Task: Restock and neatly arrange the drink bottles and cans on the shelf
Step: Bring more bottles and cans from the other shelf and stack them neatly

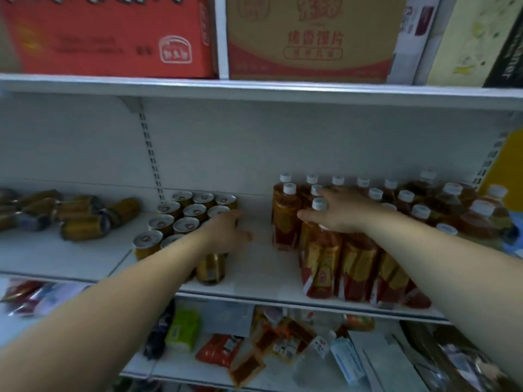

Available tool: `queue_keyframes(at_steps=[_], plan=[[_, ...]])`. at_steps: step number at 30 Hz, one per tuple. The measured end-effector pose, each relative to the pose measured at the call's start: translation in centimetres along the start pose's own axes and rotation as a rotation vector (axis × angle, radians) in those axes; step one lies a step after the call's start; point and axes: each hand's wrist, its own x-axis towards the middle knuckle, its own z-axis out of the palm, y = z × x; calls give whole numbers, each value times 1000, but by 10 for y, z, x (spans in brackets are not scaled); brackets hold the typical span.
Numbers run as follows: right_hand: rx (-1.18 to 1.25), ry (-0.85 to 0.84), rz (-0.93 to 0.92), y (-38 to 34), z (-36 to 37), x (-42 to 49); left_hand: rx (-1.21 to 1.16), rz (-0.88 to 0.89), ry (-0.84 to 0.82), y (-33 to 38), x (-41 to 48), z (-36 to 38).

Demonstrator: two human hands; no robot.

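Note:
A block of several upright gold cans [185, 212] stands on the white shelf [254, 273], left of middle. My left hand [226, 232] rests on the block's right side with its fingers straight, above the front can [211, 268]. To the right stand rows of amber tea bottles [322, 267] with white caps and red and gold labels. My right hand [338, 213] lies across the tops of the front left bottles, fingers spread, and one white cap [319, 204] pokes up between them. A bare gap of shelf separates cans and bottles.
Several gold cans [82, 222] lie tipped over at the shelf's far left. Larger amber bottles [478, 219] crowd the right end. A red carton [113, 38] and a brown carton [308, 38] sit on the shelf above. Snack packets [271, 343] fill the shelf below.

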Motion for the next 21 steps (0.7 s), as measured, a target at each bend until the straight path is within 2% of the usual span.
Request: queue_keyframes(at_steps=[6, 9, 12, 17, 21], plan=[[3, -3, -176, -125, 0, 28, 112, 66, 8, -51, -64, -69], [47, -28, -229, -196, 8, 40, 74, -4, 35, -100, -91, -103], [101, -31, -282, -272, 15, 53, 146, -117, 107, -160, -118, -134], [200, -41, -360, -408, 32, 74, 183, -208, 110, -259, -163, -181], [184, -52, -414, -504, 46, 82, 191, -290, 113, -322, -195, -222]])
